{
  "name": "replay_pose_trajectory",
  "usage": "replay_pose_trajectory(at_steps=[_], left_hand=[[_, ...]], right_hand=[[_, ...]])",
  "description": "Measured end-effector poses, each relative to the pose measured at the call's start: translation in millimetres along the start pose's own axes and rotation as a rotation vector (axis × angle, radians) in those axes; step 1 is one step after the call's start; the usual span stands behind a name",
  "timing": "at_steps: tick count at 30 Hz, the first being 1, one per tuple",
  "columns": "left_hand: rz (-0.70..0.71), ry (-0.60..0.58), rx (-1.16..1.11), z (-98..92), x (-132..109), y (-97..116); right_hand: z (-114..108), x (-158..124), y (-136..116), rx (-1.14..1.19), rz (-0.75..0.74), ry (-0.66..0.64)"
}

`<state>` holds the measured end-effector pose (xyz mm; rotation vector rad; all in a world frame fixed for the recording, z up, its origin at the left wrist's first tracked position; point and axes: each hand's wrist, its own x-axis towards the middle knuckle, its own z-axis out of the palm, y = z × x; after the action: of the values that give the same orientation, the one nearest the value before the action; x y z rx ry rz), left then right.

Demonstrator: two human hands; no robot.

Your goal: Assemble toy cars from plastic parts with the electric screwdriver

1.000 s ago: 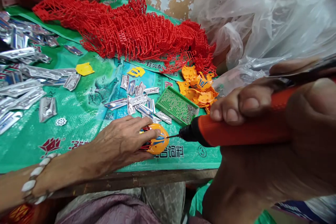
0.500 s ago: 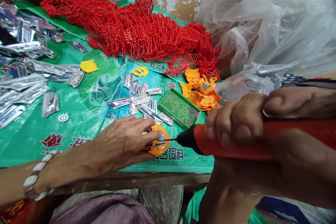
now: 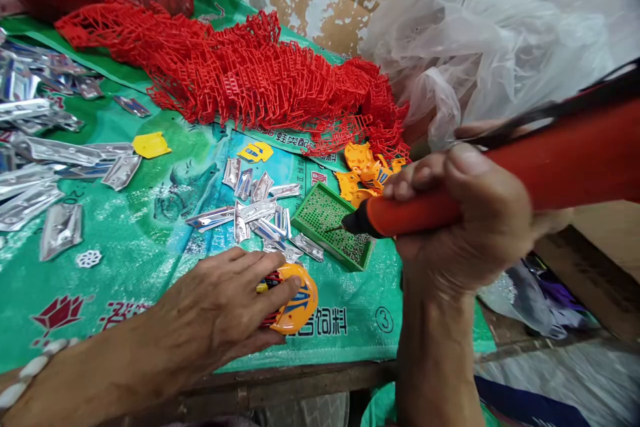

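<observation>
My left hand (image 3: 235, 300) is closed round an orange plastic toy part (image 3: 300, 303) with blue markings, pressing it on the green sheet near the front edge. Red and yellow pieces show under my fingers. In my right hand (image 3: 465, 213) is a red electric screwdriver (image 3: 425, 210) with a black nose. Its thin bit points left, over a green screw tray (image 3: 327, 230) with a perforated floor and many small screws. Whether the tip touches a screw is too small to tell. Silver pieces (image 3: 265, 210) lie just behind my left hand.
A long heap of red plastic frames (image 3: 240, 73) stretches across the back. Orange shells (image 3: 363, 170) lie behind the tray, two yellow pieces (image 3: 151, 145) farther left. More silver parts (image 3: 45, 153) cover the left side. Clear plastic bags (image 3: 480, 33) bulge at the back right.
The screwdriver has moved from the orange part up and back to over the screw tray. My left hand still grips the orange part. The view has shifted a little.
</observation>
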<state>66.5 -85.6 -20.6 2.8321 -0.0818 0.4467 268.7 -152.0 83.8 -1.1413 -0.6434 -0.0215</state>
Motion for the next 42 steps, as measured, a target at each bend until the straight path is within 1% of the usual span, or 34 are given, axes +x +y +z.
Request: replay_pose_trajectory(at_steps=[3,6,9,13,18,20,26,31,34,38,42], left_hand=[[0.001,0.05,0.012,-1.7,2.6,2.0],[0.027,0.099,0.008,-5.7,8.0,2.5],[0.014,0.116,0.025,-7.7,9.9,2.9],[-0.001,0.1,0.023,-4.6,6.2,4.2],[0.012,0.12,0.016,0.3,5.5,1.4],[0.026,0.126,0.015,1.6,5.7,-0.2],[0.02,0.07,0.011,0.0,3.9,-0.5],[0.044,0.035,0.005,-5.3,6.1,0.0],[0.024,0.072,0.006,-2.1,5.1,-0.4],[0.024,0.073,0.01,2.7,2.7,-0.9],[0.011,0.079,0.004,2.8,1.2,-0.2]], right_hand=[[4.1,-2.7,12.4,0.047,-0.054,0.035],[3.6,-4.1,15.4,0.061,-0.032,0.016],[1.8,-3.7,15.3,0.033,-0.019,0.007],[0.9,-4.6,16.7,0.016,-0.053,-0.005],[1.3,-6.7,19.1,0.017,-0.094,-0.09],[0.0,-6.8,19.9,-0.003,-0.115,-0.095],[-5.7,-6.9,17.7,-0.138,-0.108,-0.119],[-4.9,-4.1,13.7,-0.133,-0.154,-0.084],[-6.1,-1.0,13.1,-0.076,-0.193,-0.041],[-9.7,-0.5,15.3,-0.069,-0.155,-0.003],[-10.9,-2.6,18.1,-0.116,-0.151,-0.01]])
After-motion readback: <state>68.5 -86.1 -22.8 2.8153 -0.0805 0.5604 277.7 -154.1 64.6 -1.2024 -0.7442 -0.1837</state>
